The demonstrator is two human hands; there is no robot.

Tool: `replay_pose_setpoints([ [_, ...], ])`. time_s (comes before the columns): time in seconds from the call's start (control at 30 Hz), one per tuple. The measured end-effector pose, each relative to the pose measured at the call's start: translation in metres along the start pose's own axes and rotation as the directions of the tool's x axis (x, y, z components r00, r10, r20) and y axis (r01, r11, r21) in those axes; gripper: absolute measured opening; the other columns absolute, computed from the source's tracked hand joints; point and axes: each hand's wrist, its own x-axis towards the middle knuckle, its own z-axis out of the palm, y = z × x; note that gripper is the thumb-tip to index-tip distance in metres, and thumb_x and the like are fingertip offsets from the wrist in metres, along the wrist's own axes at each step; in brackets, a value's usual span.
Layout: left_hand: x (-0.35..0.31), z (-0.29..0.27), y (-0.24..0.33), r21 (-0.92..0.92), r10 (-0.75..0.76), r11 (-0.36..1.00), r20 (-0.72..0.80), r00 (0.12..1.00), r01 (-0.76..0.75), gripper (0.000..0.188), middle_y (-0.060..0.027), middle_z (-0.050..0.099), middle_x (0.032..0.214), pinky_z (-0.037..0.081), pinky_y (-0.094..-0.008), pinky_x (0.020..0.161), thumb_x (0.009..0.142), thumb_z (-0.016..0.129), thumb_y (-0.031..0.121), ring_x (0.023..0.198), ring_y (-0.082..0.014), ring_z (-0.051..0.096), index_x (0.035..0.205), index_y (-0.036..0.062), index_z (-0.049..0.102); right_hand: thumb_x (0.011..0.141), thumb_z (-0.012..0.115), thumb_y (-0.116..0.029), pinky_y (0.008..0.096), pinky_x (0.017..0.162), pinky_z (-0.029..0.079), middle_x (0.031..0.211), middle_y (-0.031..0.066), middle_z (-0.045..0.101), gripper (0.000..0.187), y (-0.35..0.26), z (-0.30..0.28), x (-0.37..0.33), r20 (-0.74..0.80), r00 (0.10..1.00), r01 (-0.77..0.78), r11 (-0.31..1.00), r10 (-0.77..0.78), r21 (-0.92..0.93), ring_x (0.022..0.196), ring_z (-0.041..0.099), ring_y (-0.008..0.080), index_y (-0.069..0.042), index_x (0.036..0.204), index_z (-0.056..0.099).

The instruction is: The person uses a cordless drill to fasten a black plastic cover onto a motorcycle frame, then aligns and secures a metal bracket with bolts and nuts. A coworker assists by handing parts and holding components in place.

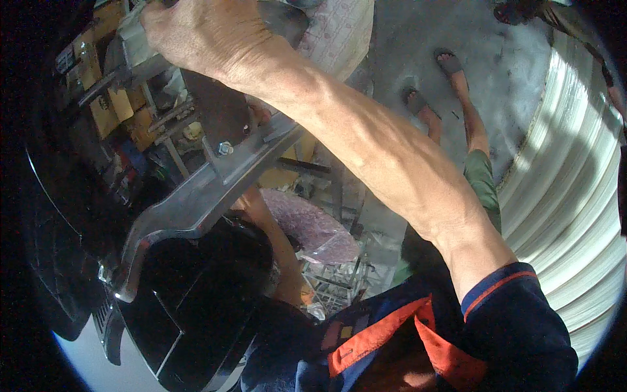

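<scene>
My right hand [199, 36] is at the upper left, its arm crossing the view from the lower right. The fingers are curled, and what they hold is hidden. Beside it is a pale, cloudy piece [134, 42] whose kind I cannot make out. Below the right forearm runs a bent grey metal bracket [196, 193] with a shiny bolt [225, 148] at its upper part. My left forearm [277, 255] reaches up behind this bracket. Only part of my left hand [246, 199] shows near the bracket's edge; its fingers are hidden.
Large glossy black panels [196, 307] fill the lower left. A purple mottled disc [310, 228] lies below the bracket, near metal bars. Pink-patterned sheeting [339, 39] hangs at the top. Sandalled feet [449, 60] stand on grey floor, left of a ribbed pale shutter [568, 163].
</scene>
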Motion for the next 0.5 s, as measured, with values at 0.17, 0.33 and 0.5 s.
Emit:
replay_pose_setpoints([
  [0.17, -0.003, -0.001, -0.004, 0.015, -0.002, 1.0, 0.015, 1.0, 0.002, 0.047, -0.0152, 0.066, 0.127, 0.039, -0.0542, 0.109, 0.095, 0.061, 0.034, 0.12, -0.037, 0.058, 0.133, 0.0061, 0.061, 0.081, 0.074, -0.007, 0.0458, 0.069, 0.054, 0.112, 0.0338, 0.047, 0.078, 0.0, -0.002, -0.004, -0.032, 0.999, 0.005, 1.0, -0.005, 0.011, 0.092, 0.061, 0.0429, 0.019, 0.141, 0.03],
  [0.33, -0.001, 0.0, -0.012, 0.021, -0.031, 0.999, 0.032, 0.999, 0.03, 0.048, -0.0151, 0.066, 0.127, 0.038, -0.0547, 0.109, 0.095, 0.061, 0.035, 0.12, -0.0375, 0.058, 0.133, 0.0064, 0.061, 0.08, 0.075, -0.008, 0.0458, 0.072, 0.052, 0.111, 0.033, 0.046, 0.08, 0.001, -0.012, -0.007, 0.041, 0.996, -0.076, 0.996, 0.074, 0.051, 0.095, 0.058, 0.0415, 0.019, 0.14, 0.03],
  [0.5, -0.026, -0.014, -0.021, -0.384, -0.121, 0.915, 0.042, 0.992, 0.128, 0.048, -0.0141, 0.063, 0.131, 0.037, -0.0534, 0.111, 0.096, 0.058, 0.036, 0.124, -0.0365, 0.055, 0.135, 0.0074, 0.058, 0.078, 0.075, -0.006, 0.0481, 0.079, 0.05, 0.111, 0.0328, 0.047, 0.08, -0.001, -0.013, -0.005, -0.06, 0.997, 0.056, 0.998, -0.057, -0.016, 0.101, 0.055, 0.0437, 0.017, 0.141, 0.031],
])
